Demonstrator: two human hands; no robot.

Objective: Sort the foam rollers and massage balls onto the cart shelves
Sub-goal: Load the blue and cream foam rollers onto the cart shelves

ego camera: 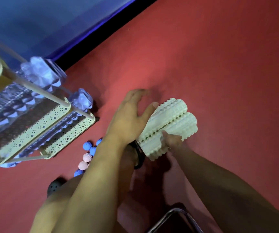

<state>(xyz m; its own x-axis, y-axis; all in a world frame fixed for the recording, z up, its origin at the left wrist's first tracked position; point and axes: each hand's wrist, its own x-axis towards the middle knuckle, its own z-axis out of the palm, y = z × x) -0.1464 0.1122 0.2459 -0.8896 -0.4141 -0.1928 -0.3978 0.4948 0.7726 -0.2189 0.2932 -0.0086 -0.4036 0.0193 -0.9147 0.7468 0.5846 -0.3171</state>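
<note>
Red matte flooring [219, 64] fills most of the view, with a curved chrome tube frame [174, 214] lying nearest at the bottom edge. Both bare forearms reach forward from there. The right hand [173, 140] is clenched around the near end of two cream ribbed foam rollers [170, 121], which lie side by side, touching, and are lifted off the floor at a tilt. The left hand [128, 115] rests open against their left side, thumb pressed to the ribbed surface, fingers spread and curled over nothing. A dark rounded shoe [54, 187] sits low on the left. Just past it, a loose cluster of blue and pink spiky massage balls [86, 157] lies on the floor, partly hidden behind the left forearm. Beyond the balls stands a cream perforated metal cart [59, 130], its two visible shelves each holding lavender knobbed foam rollers [41, 73] whose ends overhang the shelf edges. Farthest back, a blue padded mat [51, 22] with a dark edge runs diagonally across the top left.
</note>
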